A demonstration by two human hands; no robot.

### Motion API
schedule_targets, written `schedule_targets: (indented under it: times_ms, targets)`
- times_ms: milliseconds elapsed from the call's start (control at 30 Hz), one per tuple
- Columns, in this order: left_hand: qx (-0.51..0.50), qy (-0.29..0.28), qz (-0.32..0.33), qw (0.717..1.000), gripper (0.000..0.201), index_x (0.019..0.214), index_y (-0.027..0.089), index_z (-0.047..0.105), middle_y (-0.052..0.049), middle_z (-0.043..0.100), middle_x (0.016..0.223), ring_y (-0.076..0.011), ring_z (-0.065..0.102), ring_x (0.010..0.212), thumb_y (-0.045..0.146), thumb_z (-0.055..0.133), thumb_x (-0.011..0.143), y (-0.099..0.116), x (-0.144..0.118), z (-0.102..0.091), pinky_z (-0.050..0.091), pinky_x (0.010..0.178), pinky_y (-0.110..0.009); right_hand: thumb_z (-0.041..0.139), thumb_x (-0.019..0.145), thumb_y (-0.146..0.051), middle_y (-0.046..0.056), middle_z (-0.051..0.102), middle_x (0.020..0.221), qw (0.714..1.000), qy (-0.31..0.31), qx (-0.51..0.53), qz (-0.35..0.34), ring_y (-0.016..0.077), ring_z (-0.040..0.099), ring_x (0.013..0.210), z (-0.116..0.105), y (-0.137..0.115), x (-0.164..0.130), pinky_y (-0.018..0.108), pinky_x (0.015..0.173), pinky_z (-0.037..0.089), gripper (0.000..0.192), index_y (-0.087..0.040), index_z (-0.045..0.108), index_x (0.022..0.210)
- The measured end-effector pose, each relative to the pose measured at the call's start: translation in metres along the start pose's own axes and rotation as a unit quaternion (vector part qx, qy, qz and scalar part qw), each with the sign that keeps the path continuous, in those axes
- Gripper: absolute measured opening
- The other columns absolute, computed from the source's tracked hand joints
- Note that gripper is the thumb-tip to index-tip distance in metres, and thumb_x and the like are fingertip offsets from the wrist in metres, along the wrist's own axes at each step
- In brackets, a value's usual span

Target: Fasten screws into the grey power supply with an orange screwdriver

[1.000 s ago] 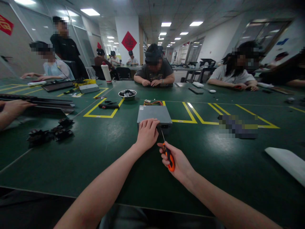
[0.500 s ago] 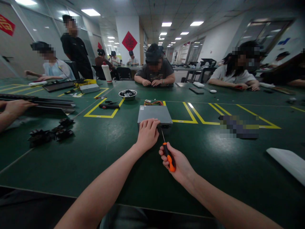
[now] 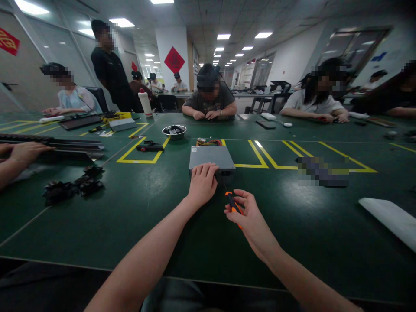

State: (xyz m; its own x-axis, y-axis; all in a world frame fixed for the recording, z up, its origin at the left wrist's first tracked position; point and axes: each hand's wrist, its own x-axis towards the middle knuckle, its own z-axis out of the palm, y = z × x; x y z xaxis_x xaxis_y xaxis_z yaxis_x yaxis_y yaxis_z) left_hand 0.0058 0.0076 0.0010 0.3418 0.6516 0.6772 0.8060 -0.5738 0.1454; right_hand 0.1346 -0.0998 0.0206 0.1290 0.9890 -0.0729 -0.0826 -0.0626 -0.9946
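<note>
The left hand [image 3: 202, 184] lies flat, fingers spread, on the near edge of the grey metal box [image 3: 211, 157] — just beside it the right hand [image 3: 248, 214] grips a screwdriver [image 3: 232, 203], tip at the box's front.

A metal bowl [image 3: 173, 131] (holding dark bits) sits near black parts [image 3: 73, 187] on the green table [image 3: 130, 216].

The right hand [image 3: 247, 214] has rolled over the orange-and-black-handled screwdriver [image 3: 233, 203], so its fingers now cover most of the handle. A standing person in black [image 3: 112, 71] has stepped further right behind the green table [image 3: 130, 208].
</note>
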Motion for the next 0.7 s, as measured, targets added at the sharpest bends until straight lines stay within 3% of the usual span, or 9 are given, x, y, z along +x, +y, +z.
schedule_targets:
  times_ms: [133, 267, 367, 500, 567, 633, 700]
  targets:
    - [-0.005, 0.0, -0.002, 1.0, 0.034, 0.11, 0.021, 0.049, -0.005, 0.054, 0.116, -0.022, 0.045, 0.108, 0.013, 0.046, 0.078, 0.0, -0.001, 0.0, 0.033, 0.092, -0.038, 0.055, 0.07, -0.015, 0.008, 0.053, 0.107, 0.974, 0.025, -0.176, -0.142, 0.0195, 0.056, 0.098, -0.013, 0.0, -0.002, 0.04, 0.088, 0.045, 0.043, -0.02, 0.04, 0.11]
    - [-0.01, -0.002, 0.002, 1.0, 0.034, 0.111, 0.021, 0.048, -0.005, 0.054, 0.116, -0.0229, 0.045, 0.108, 0.013, 0.046, 0.078, -0.001, -0.001, 0.001, 0.033, 0.092, -0.039, 0.049, 0.081, -0.023, 0.007, 0.057, 0.115, 0.89, 0.029, -0.356, -0.285, 0.0233, 0.055, 0.103, -0.02, -0.002, -0.007, 0.042, 0.09, 0.042, 0.026, -0.026, 0.056, 0.106]
    - [-0.014, 0.003, 0.0, 1.0, 0.034, 0.11, 0.021, 0.049, -0.005, 0.054, 0.115, -0.0224, 0.045, 0.107, 0.013, 0.047, 0.078, -0.001, -0.001, 0.001, 0.033, 0.092, -0.038, 0.048, 0.083, -0.025, 0.01, 0.057, 0.117, 0.828, 0.005, -0.451, -0.333, 0.0246, 0.057, 0.095, -0.016, -0.002, -0.008, 0.041, 0.083, 0.044, 0.02, -0.026, 0.062, 0.098]
    - [-0.016, 0.008, 0.0, 1.0, 0.034, 0.11, 0.021, 0.049, -0.005, 0.054, 0.115, -0.0221, 0.045, 0.108, 0.013, 0.047, 0.077, -0.001, -0.001, 0.001, 0.033, 0.093, -0.038, 0.043, 0.085, -0.021, 0.016, 0.056, 0.113, 0.709, 0.001, -0.595, -0.379, 0.0263, 0.055, 0.093, -0.006, -0.004, -0.005, 0.041, 0.075, 0.046, 0.021, -0.019, 0.061, 0.094]
    - [-0.016, 0.008, -0.001, 1.0, 0.033, 0.11, 0.02, 0.049, -0.005, 0.054, 0.115, -0.022, 0.044, 0.108, 0.013, 0.047, 0.077, 0.0, -0.001, 0.001, 0.033, 0.093, -0.038, 0.04, 0.084, -0.012, 0.017, 0.055, 0.112, 0.664, -0.002, -0.63, -0.403, 0.0268, 0.053, 0.095, -0.002, -0.003, -0.004, 0.041, 0.075, 0.046, 0.023, -0.016, 0.06, 0.094]
    - [-0.014, 0.008, 0.0, 1.0, 0.033, 0.11, 0.02, 0.049, -0.005, 0.054, 0.115, -0.0219, 0.044, 0.108, 0.014, 0.047, 0.078, 0.0, -0.001, 0.0, 0.033, 0.092, -0.038, 0.037, 0.082, -0.006, 0.017, 0.056, 0.109, 0.632, -0.018, -0.649, -0.423, 0.0269, 0.052, 0.096, -0.002, -0.002, -0.005, 0.04, 0.076, 0.045, 0.028, -0.014, 0.06, 0.096]
    - [-0.011, 0.009, -0.001, 1.0, 0.033, 0.11, 0.02, 0.049, -0.005, 0.055, 0.115, -0.0221, 0.045, 0.107, 0.014, 0.047, 0.078, 0.001, -0.001, -0.001, 0.033, 0.092, -0.038, 0.035, 0.082, -0.006, 0.017, 0.057, 0.107, 0.618, -0.033, -0.654, -0.436, 0.0266, 0.051, 0.097, -0.004, -0.001, -0.004, 0.038, 0.077, 0.044, 0.031, -0.014, 0.059, 0.102]
